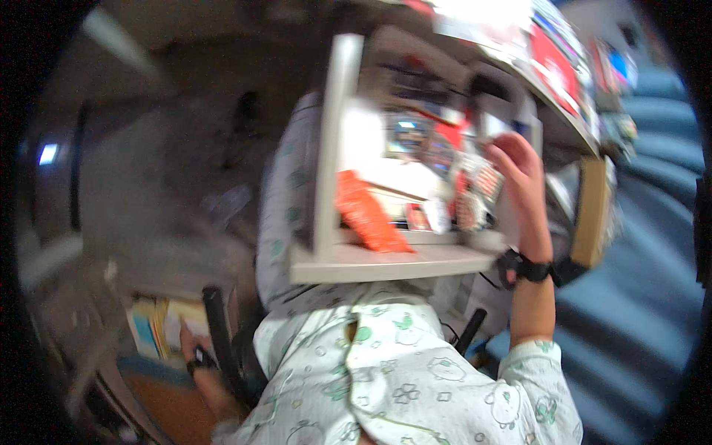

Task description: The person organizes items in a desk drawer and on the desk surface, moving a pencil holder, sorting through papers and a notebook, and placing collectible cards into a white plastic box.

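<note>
My right hand [517, 167] is over the right side of an open drawer [389, 270], its thumb and curled fingers apart and no object visible between them. A dark band circles that wrist. The drawer holds an orange crinkled packet [370, 214] at its near left corner, a white box-like thing [406, 178], a small red-and-white packet [417, 217] and several blurred small items. Low at the left, my left hand [192, 340] is at light-coloured papers or folders [167, 328] in a container; whether it grips any is unclear. That wrist also wears a dark band.
A shelf or desk edge with red and white items [556, 72] runs along the upper right. Below it stands a tan box or panel [591, 211], beside blue folded fabric [639, 267]. Dark chair armrests [217, 317] flank my body. The floor at left is dim.
</note>
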Tool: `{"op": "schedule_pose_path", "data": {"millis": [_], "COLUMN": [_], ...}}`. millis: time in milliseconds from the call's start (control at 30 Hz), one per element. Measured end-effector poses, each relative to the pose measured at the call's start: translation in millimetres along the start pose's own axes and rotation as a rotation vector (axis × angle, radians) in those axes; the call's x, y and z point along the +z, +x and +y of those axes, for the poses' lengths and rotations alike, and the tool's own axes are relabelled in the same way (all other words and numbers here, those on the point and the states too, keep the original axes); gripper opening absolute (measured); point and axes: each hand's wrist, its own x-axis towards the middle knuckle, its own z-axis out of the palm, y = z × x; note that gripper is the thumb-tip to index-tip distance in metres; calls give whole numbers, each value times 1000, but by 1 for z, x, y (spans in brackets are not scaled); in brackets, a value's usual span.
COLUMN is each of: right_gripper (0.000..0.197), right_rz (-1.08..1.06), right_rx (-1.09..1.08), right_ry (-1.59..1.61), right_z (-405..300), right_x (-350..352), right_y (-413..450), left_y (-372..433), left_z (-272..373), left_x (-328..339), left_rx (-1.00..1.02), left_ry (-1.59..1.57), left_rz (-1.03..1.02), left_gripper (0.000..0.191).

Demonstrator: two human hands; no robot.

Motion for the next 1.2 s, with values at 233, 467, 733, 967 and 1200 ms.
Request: {"op": "schedule_pose_path", "data": {"millis": [233,467,733,967,1200], "right_gripper": [40,61,71,88,85], "right_rz": [244,94,170,338,185], "right_rx": [-108,-56,-14,-128,-210], "right_ry": [-788,-1009,-1061,-906,-555], "right_z": [-1,-5,17,21,-22], "right_x": [-50,-16,-4,-12,-33], "right_y": [-5,29,43,35,13], "left_y": [19,-354,-514,-488,-493], "left_z": [153,320,342,311,306], "left_x": [-105,75,307,403,433], "left_rx": [651,1393,2043,2121,2058], "left_ry": [505,272,1025,1567,1374], "left_rz": [-102,-117,-704,-68,-37], "left_gripper": [43,19,28,70,77]}}
